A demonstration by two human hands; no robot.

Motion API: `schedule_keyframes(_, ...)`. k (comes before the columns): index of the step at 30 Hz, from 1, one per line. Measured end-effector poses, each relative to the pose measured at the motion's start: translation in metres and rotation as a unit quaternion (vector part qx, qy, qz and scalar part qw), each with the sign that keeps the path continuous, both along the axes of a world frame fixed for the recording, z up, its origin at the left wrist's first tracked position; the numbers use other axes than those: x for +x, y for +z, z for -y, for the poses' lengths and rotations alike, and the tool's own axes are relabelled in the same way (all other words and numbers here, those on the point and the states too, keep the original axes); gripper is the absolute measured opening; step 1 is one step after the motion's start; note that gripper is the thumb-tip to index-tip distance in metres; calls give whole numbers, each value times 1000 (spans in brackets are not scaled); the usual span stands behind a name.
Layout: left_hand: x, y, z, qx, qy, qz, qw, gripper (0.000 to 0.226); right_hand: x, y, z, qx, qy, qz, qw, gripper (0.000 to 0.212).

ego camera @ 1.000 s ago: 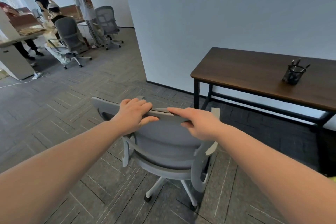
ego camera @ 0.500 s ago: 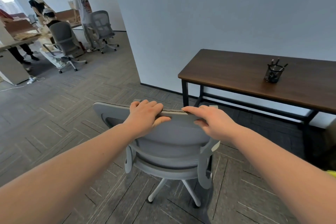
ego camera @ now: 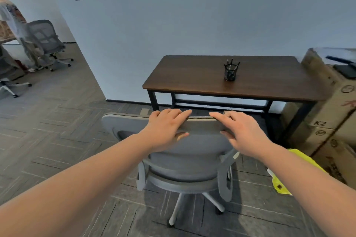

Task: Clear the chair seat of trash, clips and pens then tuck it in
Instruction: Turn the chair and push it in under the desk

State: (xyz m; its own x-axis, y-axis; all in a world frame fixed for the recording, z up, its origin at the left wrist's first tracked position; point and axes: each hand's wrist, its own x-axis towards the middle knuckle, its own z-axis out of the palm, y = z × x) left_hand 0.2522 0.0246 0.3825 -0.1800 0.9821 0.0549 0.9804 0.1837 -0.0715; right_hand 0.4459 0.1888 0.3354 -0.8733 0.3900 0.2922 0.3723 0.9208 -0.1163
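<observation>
Chair [ego camera: 185, 159], grey and on casters, stands directly under both hands with its back toward the person. The left hand [ego camera: 165, 129] and right hand [ego camera: 240, 132] rest side by side on the top edge of the backrest, fingers draped loosely over it and thumbs on the near face, both about equally near. That top edge runs left to right, parallel to the front of the dark wooden desk [ego camera: 192, 75] just beyond the fingertips. The seat itself is hidden behind the backrest. Tucking in looks like a straight push away from the hands, between the desk's black legs. A mesh pen cup [ego camera: 230, 72] stands on the desk, farther ahead.
</observation>
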Motion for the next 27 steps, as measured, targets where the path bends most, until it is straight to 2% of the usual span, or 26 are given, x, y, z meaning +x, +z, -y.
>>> schedule_keyframes(4,-2,-6,-13,31,-57,-42,997,71,28,-1,-8,12,-92,12,996,76)
schedule_keyframes(10,-35,-24,-23,72,26,-38,996,77,41,0,-19,34,-109,9,993,95)
schedule_keyframes(20,-29,-30,-79,113,4,-13,994,66,47,-8,-61,96,-174,-8,980,89)
schedule_keyframes(27,-27,-32,-114,137,-10,-3,991,61,50,-7,-92,89,-184,-10,979,88)
